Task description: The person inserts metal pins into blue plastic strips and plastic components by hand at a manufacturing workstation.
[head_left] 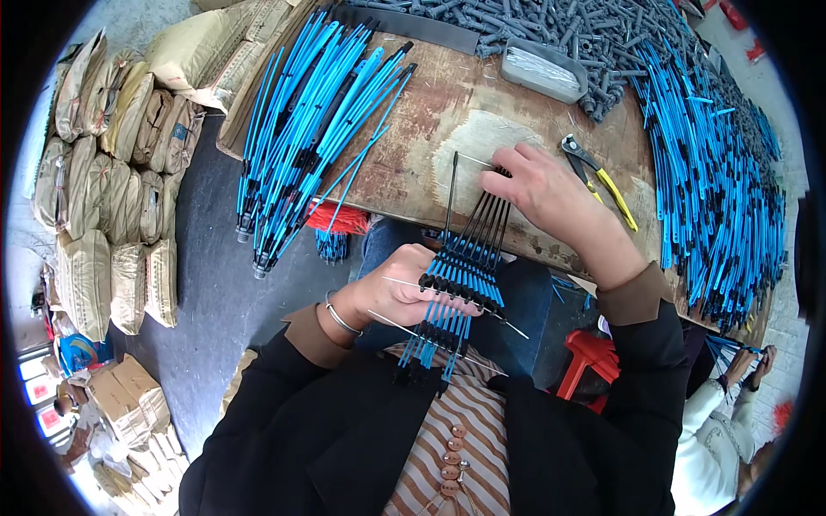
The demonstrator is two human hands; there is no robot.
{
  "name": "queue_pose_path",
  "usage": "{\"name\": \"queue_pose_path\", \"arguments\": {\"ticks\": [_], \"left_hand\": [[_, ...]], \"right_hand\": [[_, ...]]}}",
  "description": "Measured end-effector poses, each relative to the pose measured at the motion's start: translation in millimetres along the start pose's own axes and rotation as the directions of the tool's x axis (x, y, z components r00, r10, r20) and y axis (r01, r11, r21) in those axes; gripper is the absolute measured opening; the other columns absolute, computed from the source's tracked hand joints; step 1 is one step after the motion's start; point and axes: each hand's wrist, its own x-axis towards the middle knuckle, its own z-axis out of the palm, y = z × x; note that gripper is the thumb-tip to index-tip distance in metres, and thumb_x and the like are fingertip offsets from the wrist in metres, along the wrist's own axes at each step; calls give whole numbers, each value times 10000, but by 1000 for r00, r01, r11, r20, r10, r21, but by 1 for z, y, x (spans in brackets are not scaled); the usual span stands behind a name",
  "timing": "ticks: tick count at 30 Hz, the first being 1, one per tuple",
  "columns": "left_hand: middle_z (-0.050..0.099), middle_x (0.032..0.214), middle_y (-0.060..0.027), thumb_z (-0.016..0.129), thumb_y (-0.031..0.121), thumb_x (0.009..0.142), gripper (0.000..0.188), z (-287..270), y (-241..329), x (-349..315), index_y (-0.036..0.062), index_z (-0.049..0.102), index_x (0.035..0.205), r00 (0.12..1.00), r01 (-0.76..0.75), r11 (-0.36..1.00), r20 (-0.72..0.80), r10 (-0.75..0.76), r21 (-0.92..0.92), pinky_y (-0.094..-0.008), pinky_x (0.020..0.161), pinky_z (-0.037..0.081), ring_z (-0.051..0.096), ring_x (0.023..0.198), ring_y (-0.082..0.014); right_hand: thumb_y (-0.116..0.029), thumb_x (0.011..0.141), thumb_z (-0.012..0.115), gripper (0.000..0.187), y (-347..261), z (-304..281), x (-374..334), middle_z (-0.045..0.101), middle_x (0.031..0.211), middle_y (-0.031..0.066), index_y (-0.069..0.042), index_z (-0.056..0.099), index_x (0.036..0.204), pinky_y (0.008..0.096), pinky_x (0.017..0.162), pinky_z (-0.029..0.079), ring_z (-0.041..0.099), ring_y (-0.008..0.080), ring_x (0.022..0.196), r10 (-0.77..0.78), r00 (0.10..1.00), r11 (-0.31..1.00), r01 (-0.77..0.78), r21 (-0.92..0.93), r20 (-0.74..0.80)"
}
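Note:
My left hand is closed around a bundle of blue and black umbrella ribs, held above my lap. The ribs fan side by side, their thin black ends pointing up toward the table. Thin metal wires run crosswise through the bundle and stick out at both sides. Over the table's near edge, my right hand pinches at the black rib tips, and a thin wire pokes out left of its fingertips. One black rib stands apart on the left. My fingers partly hide where wire and tips meet.
On the wooden table lie blue rib bundles, yellow-handled pliers, a grey tray of wires and piled grey plastic parts. More ribs heap at right. Sacks stack left; a co-worker's hands show lower right.

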Motion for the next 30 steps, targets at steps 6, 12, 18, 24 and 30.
{"name": "queue_pose_path", "arguments": {"ticks": [6,12,18,24,30], "left_hand": [[688,948,-85,666,101,780,170,-7,8,10,90,703,946,998,54,999,24,-54,2,-326,719,521,666,841,-259],[684,979,-90,683,128,765,198,-5,7,5,86,707,957,982,189,972,25,-188,-140,-326,737,513,665,861,-255],[672,958,-115,649,118,789,169,3,16,-7,49,682,940,989,143,974,48,-137,-176,-342,697,513,658,813,-270],[648,962,-139,626,91,797,167,24,57,-11,40,655,954,963,-198,980,192,188,33,-349,663,514,644,790,-286],[650,1005,-165,582,94,839,172,68,67,-49,12,660,968,961,-203,979,188,200,-7,-372,740,524,642,893,-304]], "right_hand": [[-59,750,522,274,1,4,7,494,853,66,-159,548,1003,352,730,472,536,241,826,-12,1000,999,13,-47,29],[-68,769,517,427,-11,6,14,473,848,53,-278,520,1141,326,719,469,530,222,807,-9,1000,970,9,-242,1],[-50,767,512,425,-26,-3,0,492,912,63,-271,528,1129,329,726,471,541,240,835,35,999,970,-25,-244,38],[35,731,522,419,-70,-15,-39,557,1105,96,-169,537,1096,378,775,476,555,295,928,99,992,975,-81,207,-75],[81,711,542,445,-108,47,-82,565,1190,114,-119,531,1109,389,827,473,557,315,974,-14,1000,780,16,626,-7]]}}
